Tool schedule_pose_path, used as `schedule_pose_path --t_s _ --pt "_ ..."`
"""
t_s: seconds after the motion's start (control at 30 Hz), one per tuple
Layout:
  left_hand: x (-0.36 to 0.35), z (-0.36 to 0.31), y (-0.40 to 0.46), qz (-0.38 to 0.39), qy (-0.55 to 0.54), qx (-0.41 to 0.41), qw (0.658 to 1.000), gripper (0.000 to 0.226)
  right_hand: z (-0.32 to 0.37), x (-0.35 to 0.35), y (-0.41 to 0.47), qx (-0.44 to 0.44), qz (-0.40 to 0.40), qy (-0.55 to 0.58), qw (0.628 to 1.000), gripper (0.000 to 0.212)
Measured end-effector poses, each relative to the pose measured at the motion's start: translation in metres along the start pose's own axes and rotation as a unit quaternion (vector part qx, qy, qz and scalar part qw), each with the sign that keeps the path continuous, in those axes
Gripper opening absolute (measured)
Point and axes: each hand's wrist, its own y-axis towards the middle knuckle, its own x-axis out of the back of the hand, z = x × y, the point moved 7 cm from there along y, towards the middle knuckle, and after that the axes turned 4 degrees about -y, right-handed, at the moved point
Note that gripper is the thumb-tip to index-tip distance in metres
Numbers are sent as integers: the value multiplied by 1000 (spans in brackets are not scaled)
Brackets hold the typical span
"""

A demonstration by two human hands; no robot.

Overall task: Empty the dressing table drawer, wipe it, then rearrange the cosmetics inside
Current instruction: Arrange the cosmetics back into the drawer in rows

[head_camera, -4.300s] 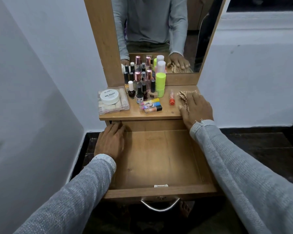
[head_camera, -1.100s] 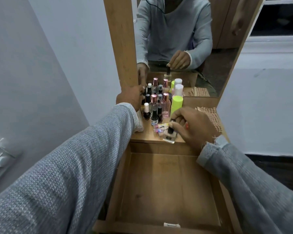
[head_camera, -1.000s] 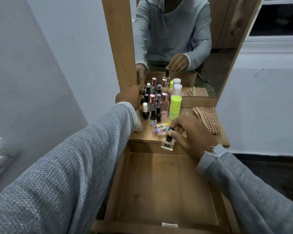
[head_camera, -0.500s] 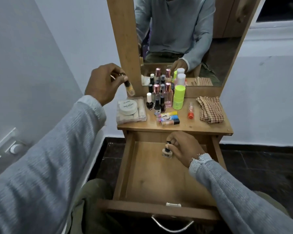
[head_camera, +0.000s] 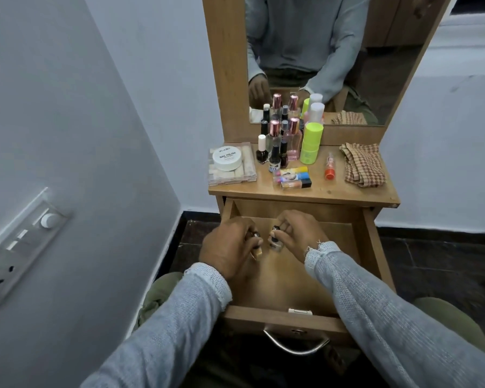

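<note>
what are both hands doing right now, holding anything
Left hand: fingers pinch a small amber-filled glass bottle low in the open wooden drawer.
Right hand: fingers pinch a small clear black-capped nail polish bottle beside it.

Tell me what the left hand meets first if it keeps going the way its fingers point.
Probably the small clear bottle in the right hand; the left hand points right, though depth is unclear.

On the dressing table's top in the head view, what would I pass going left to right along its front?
Clear box with the white nail polish jar → lying coloured tubes → orange-capped bottle → checked cloth.
</note>
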Motion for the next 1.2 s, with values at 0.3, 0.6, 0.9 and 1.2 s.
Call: schedule_pose_path --t_s 0.3,0.6,0.9,1.2 --pt "-20 0 5 7 -7 27 1000 16 -4 -5 -1 -8 5 11 1000 11" --pt "-17 8 6 -26 -53 30 998 27 20 35 17 39 -57 -54 996 13" --pt "-16 15 6 -60 -115 68 989 24 89 136 122 88 -200 -161 962 10" --pt "-19 20 6 -68 -127 53 988 14 92 107 202 7 -21 -375 927 23"
